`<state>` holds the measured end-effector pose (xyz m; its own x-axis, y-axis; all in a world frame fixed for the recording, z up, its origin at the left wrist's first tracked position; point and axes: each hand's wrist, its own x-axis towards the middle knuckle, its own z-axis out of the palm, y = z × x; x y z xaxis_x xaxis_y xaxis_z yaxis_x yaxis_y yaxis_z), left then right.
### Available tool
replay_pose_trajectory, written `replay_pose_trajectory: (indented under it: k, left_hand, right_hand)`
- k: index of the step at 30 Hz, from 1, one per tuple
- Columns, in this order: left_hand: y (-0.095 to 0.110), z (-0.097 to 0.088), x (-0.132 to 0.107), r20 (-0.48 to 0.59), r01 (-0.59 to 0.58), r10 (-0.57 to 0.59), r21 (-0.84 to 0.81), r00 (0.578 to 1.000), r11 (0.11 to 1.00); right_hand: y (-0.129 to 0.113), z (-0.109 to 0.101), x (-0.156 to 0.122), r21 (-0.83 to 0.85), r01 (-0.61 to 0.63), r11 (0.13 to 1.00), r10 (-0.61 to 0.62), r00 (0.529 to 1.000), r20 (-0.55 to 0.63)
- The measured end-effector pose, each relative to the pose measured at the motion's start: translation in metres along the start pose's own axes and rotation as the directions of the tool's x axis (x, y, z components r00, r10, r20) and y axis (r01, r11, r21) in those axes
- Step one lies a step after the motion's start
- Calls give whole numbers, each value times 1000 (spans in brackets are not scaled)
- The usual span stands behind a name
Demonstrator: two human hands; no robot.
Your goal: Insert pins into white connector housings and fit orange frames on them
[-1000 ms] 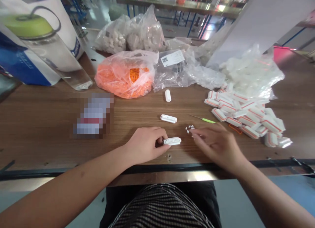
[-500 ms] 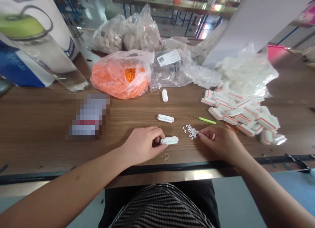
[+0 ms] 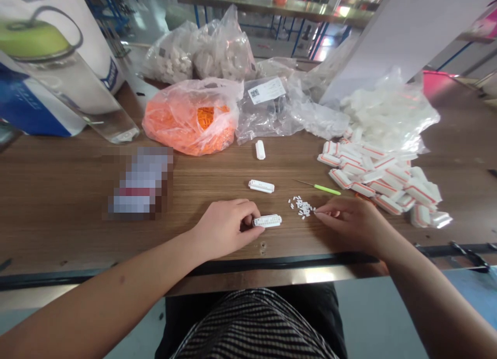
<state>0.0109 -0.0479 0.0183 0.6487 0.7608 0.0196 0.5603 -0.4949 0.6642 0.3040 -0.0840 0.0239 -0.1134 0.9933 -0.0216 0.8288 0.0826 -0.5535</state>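
Note:
My left hand is closed on one end of a slim white plastic housing, whose upper face shows a row of small slots. To its right lies a loose heap of tiny white plastic pieces. At the heap's right edge, my right hand has thumb and forefinger pinched, with a tiny white piece at the tips. A similar white housing lies just beyond my left hand, and a smaller white plastic part sits farther back. A thin pick with a green handle rests beyond the heap.
Several white housings with orange stripes are piled at right, before a clear bag. Behind stand a bag of orange parts and a labelled plastic bag. A lidded bottle is at left, near a blurred object.
My right hand has shifted slightly right, its fingertips drawing a little away from the heap. My left hand and its housing stay in place.

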Motion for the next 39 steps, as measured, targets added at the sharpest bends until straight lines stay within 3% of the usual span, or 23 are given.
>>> replay_pose_trajectory:
  k: [11, 16, 21, 27, 35, 39]
  left_hand:
    - [0, 0, 0, -10, -10, 10, 4, 1000, 1000]
    - [-1, 0, 0, -15, -17, 16, -3, 1000, 1000]
    - [-2, 0, 0, -16, -22, 22, -1, 1000, 1000]
    - [-2, 0, 0, -25, -32, 31, -1, 999, 1000]
    - [-3, 0, 0, -24, -38, 38, 3, 999, 999]
    - [-3, 0, 0, -26, -43, 43, 3, 999, 999]
  right_hand:
    - [3, -5, -2, -5, -134, 991, 134, 991, 31]
    - [7, -3, 0, 4, -104, 995, 103, 995, 9]
    - [13, 4, -5, -127, -84, 988, 75, 994, -75]
    - [3, 10, -8, -298, -7, 955, -42, 987, -157]
    - [11, 9, -7, -113, -34, 993, 21, 993, -113]
    - [10, 11, -7, -107, -30, 994, 15, 990, -144]
